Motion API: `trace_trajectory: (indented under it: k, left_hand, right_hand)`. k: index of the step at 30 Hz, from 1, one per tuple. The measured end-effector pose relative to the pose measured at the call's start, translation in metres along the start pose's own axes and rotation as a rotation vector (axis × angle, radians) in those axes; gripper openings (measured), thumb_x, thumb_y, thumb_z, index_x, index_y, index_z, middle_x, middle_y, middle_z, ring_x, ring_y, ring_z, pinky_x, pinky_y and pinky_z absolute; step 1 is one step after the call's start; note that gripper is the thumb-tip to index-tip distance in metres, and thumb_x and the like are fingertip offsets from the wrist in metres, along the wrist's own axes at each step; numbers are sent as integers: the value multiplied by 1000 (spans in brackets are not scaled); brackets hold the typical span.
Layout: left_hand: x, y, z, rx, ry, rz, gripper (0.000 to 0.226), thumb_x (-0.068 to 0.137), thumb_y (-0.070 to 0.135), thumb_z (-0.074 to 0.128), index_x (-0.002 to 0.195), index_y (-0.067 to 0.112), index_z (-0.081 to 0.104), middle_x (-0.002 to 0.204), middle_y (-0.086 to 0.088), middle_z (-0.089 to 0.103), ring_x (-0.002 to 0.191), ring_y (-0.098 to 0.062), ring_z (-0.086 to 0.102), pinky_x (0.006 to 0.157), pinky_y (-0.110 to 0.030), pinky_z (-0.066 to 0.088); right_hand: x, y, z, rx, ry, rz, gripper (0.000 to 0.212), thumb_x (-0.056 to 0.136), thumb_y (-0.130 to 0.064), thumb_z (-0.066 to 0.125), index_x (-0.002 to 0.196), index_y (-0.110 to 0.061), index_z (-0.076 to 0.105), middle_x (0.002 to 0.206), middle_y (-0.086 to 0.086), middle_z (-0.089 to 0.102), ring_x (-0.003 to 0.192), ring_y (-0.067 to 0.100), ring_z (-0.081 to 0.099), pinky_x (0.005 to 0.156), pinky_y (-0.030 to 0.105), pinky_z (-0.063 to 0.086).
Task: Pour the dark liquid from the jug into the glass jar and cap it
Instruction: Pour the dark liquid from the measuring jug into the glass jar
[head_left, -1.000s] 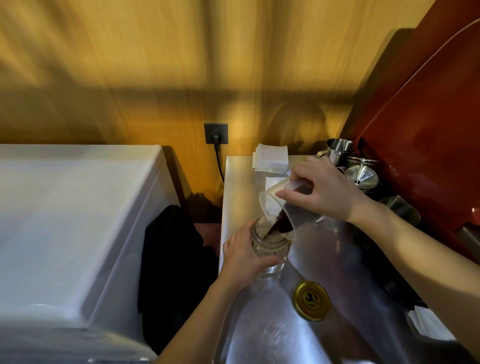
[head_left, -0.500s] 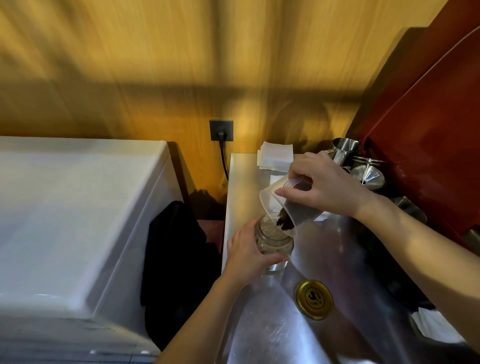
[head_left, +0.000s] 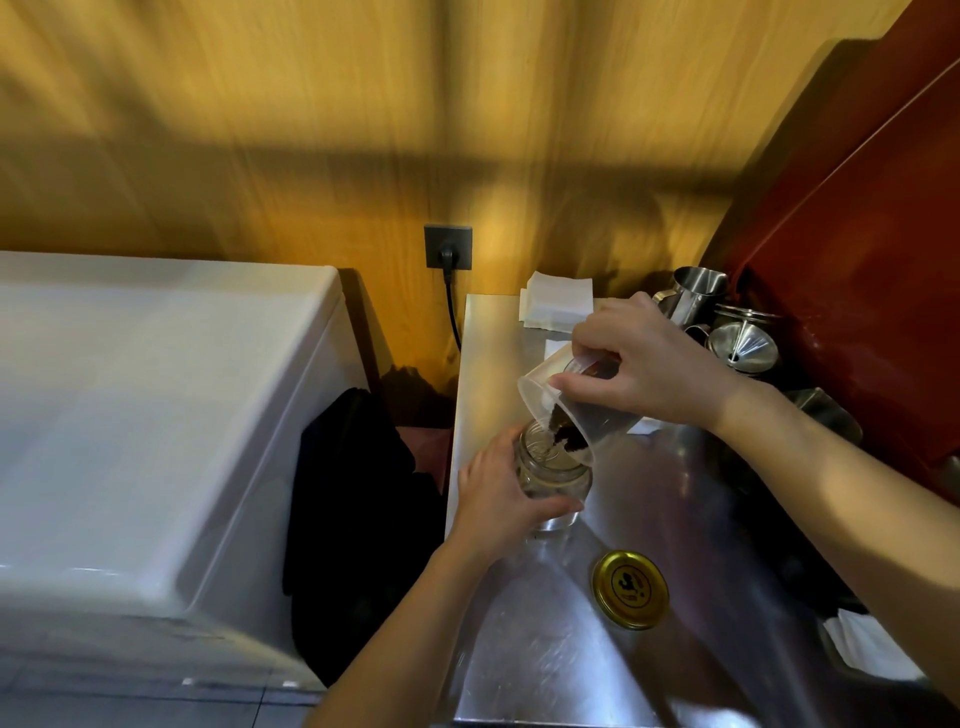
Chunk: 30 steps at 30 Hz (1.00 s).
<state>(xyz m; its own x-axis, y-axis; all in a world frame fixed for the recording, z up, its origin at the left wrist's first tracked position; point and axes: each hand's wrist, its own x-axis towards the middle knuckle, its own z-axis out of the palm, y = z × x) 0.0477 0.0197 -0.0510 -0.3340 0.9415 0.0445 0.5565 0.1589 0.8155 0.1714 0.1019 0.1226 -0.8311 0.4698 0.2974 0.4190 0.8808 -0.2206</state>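
My right hand (head_left: 644, 358) grips a clear plastic jug (head_left: 587, 415), tipped steeply with its spout over the mouth of a glass jar (head_left: 553, 475). A little dark liquid (head_left: 566, 434) sits at the jug's lip, right above the jar opening. The jar stands upright on the steel counter (head_left: 649, 519), and my left hand (head_left: 498, 499) wraps around its left side. The jar's gold lid (head_left: 630, 588) lies flat on the counter, to the right and nearer me than the jar.
Steel cups and a funnel (head_left: 743, 345) crowd the counter's back right, beside a red appliance (head_left: 857, 291). White paper squares (head_left: 557, 307) lie at the back, another white sheet (head_left: 867, 647) at the right front. A white chest (head_left: 145, 436) stands left of a dark gap.
The jug has tipped further and its dark liquid has shrunk to a small amount at the lip. Both hands hold their places on the jug and jar.
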Motion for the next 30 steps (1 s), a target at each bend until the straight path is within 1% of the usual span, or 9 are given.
trace_trajectory:
  k: [2, 4, 10, 13, 17, 21, 23, 25, 30]
  left_hand:
    - [0, 0, 0, 1, -1, 3, 93, 55, 58, 82, 134, 33, 38, 132, 9, 52, 125, -17, 42, 100, -33, 25]
    - [0, 0, 0, 3, 1, 11, 93, 56, 56, 82, 134, 32, 38, 132, 8, 52, 125, -17, 42, 101, -33, 25]
    - [-1, -1, 0, -3, 2, 13, 93, 54, 58, 82, 132, 34, 37, 130, 10, 52, 123, -17, 43, 98, -32, 25]
    - [0, -1, 1, -13, 7, 17, 91, 53, 58, 82, 130, 34, 39, 125, 11, 54, 120, -16, 45, 96, -31, 26]
    - [0, -2, 1, -22, 4, 10, 91, 52, 59, 82, 129, 35, 40, 125, 11, 55, 120, -16, 46, 100, -36, 34]
    - [-1, -1, 1, -29, 11, 24, 91, 53, 56, 83, 130, 33, 41, 124, 12, 54, 119, -14, 46, 97, -32, 33]
    - [-1, -1, 0, -40, 14, 31, 90, 52, 55, 84, 129, 32, 43, 123, 11, 56, 118, -15, 49, 99, -37, 38]
    - [-1, -1, -1, -42, 16, 32, 88, 52, 54, 84, 128, 32, 44, 122, 10, 57, 117, -15, 51, 99, -41, 41]
    - [-2, 1, -1, -35, 7, 31, 88, 54, 55, 83, 128, 33, 43, 122, 10, 57, 116, -16, 50, 100, -43, 40]
  right_hand:
    - [0, 1, 1, -10, 5, -8, 36, 79, -35, 62, 63, -4, 51, 63, 13, 54, 67, 25, 44, 71, 34, 25]
    - [-1, 1, 2, -24, 8, -27, 35, 79, -33, 63, 62, -4, 51, 62, 13, 52, 66, 25, 43, 68, 31, 21]
    - [3, 3, 3, -71, 22, -71, 35, 79, -32, 65, 61, -6, 51, 60, 11, 51, 64, 22, 41, 68, 27, 16]
    - [3, 2, 5, -93, 18, -95, 33, 79, -29, 67, 61, -6, 51, 59, 11, 51, 63, 23, 42, 68, 28, 17]
    - [3, 3, 6, -103, 25, -97, 35, 79, -29, 67, 60, -6, 50, 58, 11, 50, 63, 23, 41, 68, 29, 18]
    - [1, 2, 6, -128, 5, -131, 33, 79, -29, 66, 60, -11, 47, 58, 5, 47, 63, 22, 40, 69, 30, 21]
    - [1, 2, 6, -132, 8, -135, 33, 80, -30, 66, 60, -11, 47, 58, 5, 47, 63, 21, 40, 69, 30, 21]
    - [1, 1, 6, -135, 10, -143, 33, 80, -30, 66, 60, -13, 46, 58, 4, 47, 63, 21, 40, 68, 31, 21]
    - [1, 2, 7, -128, 20, -157, 33, 79, -29, 67, 60, -13, 45, 58, 4, 47, 62, 21, 40, 68, 31, 22]
